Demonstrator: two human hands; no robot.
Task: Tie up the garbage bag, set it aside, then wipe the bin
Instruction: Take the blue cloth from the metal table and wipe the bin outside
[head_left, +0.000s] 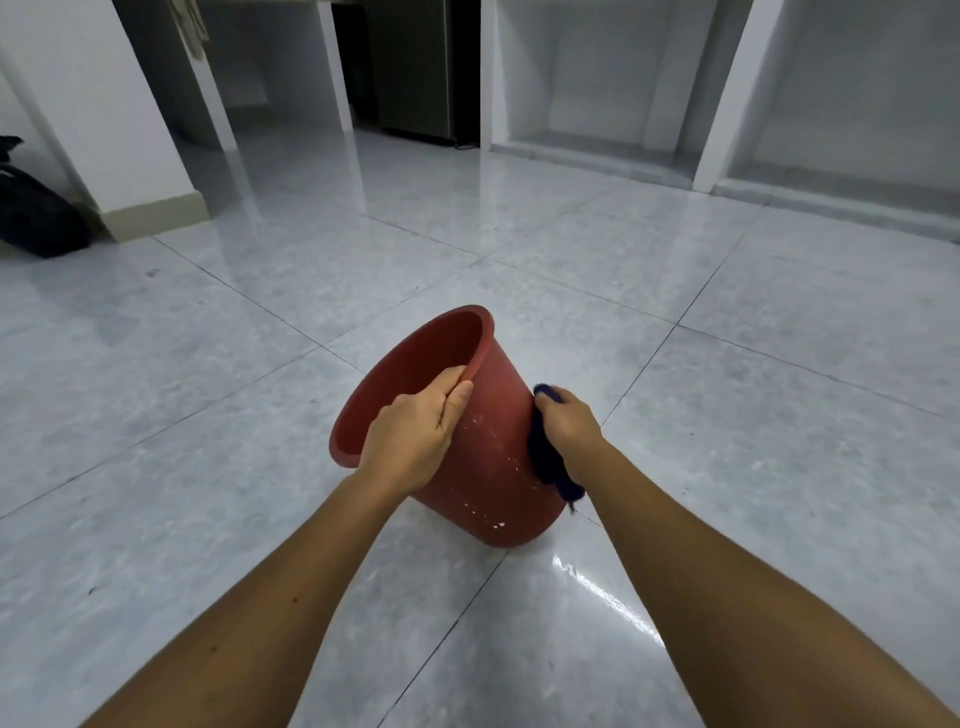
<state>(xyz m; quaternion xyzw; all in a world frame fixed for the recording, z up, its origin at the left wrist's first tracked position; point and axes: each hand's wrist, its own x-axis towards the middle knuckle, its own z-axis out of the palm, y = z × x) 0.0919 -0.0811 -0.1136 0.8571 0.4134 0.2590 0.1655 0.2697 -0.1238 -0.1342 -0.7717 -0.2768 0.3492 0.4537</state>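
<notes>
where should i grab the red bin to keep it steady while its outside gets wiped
Grip the red bin by its rim, coming from the near side. It is tilted with its mouth facing away and to the left, so the near rim edge is exposed; the left hand already pinches it there, fingers inside, thumb outside. That probably leaves the wall free for the right hand pressing the dark cloth.

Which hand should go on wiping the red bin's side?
The right hand: it presses the dark blue cloth against the tilted red bin, while the left hand grips the rim.
</notes>
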